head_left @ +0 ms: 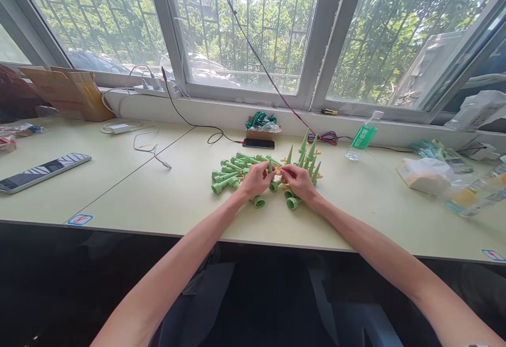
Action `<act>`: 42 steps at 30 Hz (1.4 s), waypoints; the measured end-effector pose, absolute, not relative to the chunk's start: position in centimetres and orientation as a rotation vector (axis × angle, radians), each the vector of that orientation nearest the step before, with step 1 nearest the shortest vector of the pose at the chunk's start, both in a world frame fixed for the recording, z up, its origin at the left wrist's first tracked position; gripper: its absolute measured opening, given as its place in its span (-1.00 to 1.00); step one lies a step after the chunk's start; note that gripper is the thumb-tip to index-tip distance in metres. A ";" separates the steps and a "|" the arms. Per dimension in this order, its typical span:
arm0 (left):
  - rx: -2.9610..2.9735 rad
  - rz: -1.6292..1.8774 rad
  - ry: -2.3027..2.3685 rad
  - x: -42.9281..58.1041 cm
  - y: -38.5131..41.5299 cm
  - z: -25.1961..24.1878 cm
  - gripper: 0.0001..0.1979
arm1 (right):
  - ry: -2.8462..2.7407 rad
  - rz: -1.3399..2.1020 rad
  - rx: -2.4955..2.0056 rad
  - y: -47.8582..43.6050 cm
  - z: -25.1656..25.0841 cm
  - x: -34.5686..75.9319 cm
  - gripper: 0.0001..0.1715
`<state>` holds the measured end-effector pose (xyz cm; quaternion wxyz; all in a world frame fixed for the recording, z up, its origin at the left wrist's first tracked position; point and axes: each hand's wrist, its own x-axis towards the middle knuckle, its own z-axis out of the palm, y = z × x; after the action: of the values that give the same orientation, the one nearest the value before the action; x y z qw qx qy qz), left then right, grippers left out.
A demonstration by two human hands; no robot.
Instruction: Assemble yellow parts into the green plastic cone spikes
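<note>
Both hands meet over a heap of green plastic cone-shaped plant watering spikes. With curled fingers, my left hand [256, 179] grips a green watering spike [270, 166] whose tip points up. My right hand [299, 181] pinches a small yellow valve piece [278, 171] close to that spike. To the left lie several loose green spikes [224, 183], their round open ends facing outward. Behind and right of my right hand stand several spikes [310, 153] tip up, with yellow valves at their sides. More open caps [291, 203] lie beneath my hands.
A black phone [258, 143] lies before a small box of green wrappers [262, 122]. A water bottle [361, 137] stands tilted in view at right, with a tissue pack [422, 175] beyond. Cables [152, 151] and a large grey device [45, 172] occupy the left. Windows rise behind.
</note>
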<state>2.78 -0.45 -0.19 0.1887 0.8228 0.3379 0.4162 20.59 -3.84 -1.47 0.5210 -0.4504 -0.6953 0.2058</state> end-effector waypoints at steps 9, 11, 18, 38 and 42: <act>2.332 1.204 0.901 2.8 -0.3 -0.3 -0.88 | -1.709 0.476 -1.079 -3.9 -1.5 20.6 -0.72; 2.337 1.223 0.874 2.8 -0.3 -0.4 -0.88 | -1.711 0.471 -1.086 -3.9 -1.5 20.6 -0.70; 2.332 1.246 0.843 2.9 -0.3 -0.4 -0.88 | -1.713 0.457 -1.096 -3.8 -1.4 20.6 -0.64; 2.357 1.237 0.832 2.9 -0.1 -0.6 -0.86 | -1.728 0.431 -1.109 -3.9 -1.3 20.5 -0.66; 2.359 1.234 0.834 2.9 -0.2 -0.5 -0.87 | -1.738 0.419 -1.105 -4.0 -1.2 20.4 -0.70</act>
<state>2.86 -0.18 -0.55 0.1750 0.8326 0.2944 0.4353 20.43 -3.97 -1.17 0.4969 -0.4561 -0.7177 0.1729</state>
